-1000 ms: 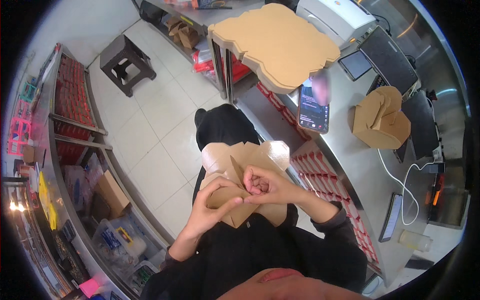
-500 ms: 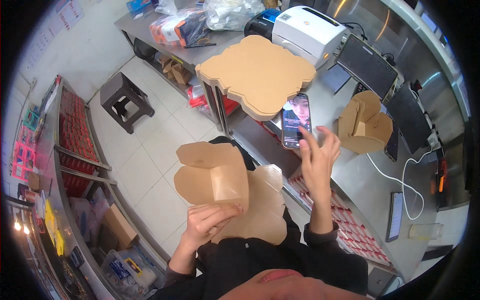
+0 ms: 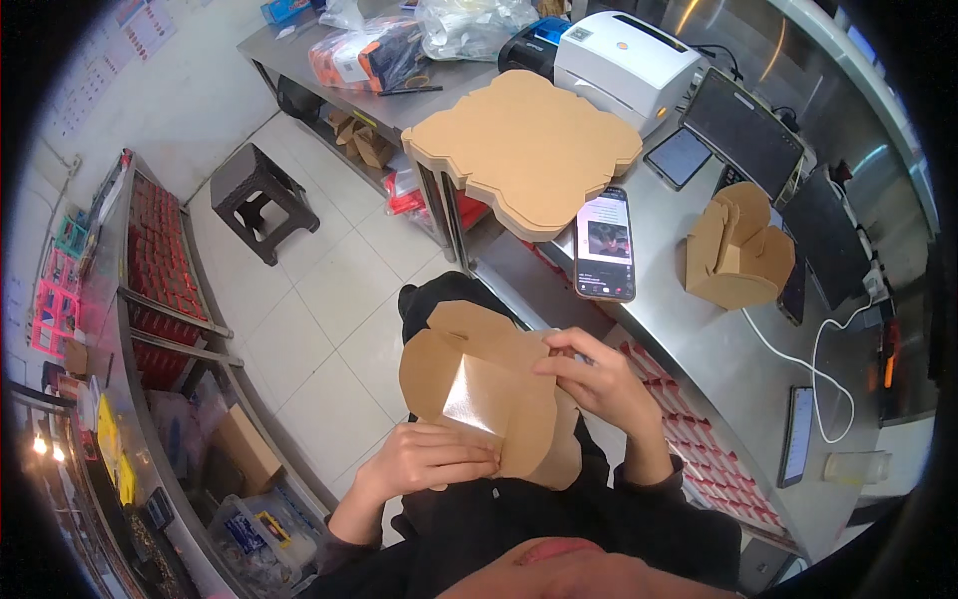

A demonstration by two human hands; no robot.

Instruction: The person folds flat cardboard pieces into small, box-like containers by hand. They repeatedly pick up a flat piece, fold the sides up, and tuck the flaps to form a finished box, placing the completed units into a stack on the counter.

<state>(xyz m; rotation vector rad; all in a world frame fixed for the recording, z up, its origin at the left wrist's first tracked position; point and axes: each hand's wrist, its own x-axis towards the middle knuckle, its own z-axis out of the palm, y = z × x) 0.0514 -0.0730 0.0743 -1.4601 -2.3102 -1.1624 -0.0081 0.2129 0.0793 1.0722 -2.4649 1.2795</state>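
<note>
A partly folded brown cardboard takeaway box [image 3: 424, 384] is held over my lap, its shiny inner base facing up and its flaps standing. My left hand [image 3: 431, 459] pinches its near wall, thumb and fingers closed on the edge. At the right, my right hand [image 3: 602, 384] has its fingertips closed on the raised far-right flap. Under the box, a flat cardboard blank [image 3: 561, 461] shows partly on my lap. A phone [image 3: 605, 272] with a lit screen lies on the metal counter, beyond my right hand. A folded box [image 3: 733, 268] stands open-topped to its right.
A thick stack of flat box blanks [image 3: 524, 145] lies on the metal counter [image 3: 689, 349], overhanging its edge. Behind it are a white label printer [image 3: 624, 65] and a dark tablet [image 3: 743, 130]. A white cable [image 3: 798, 359] crosses the right side. A dark stool [image 3: 261, 205] stands on the tiles.
My right hand has left the phone and come down to grip the box's flap. The phone's screen picture has changed. The box has tilted and shifted right and nearer with my left hand.
</note>
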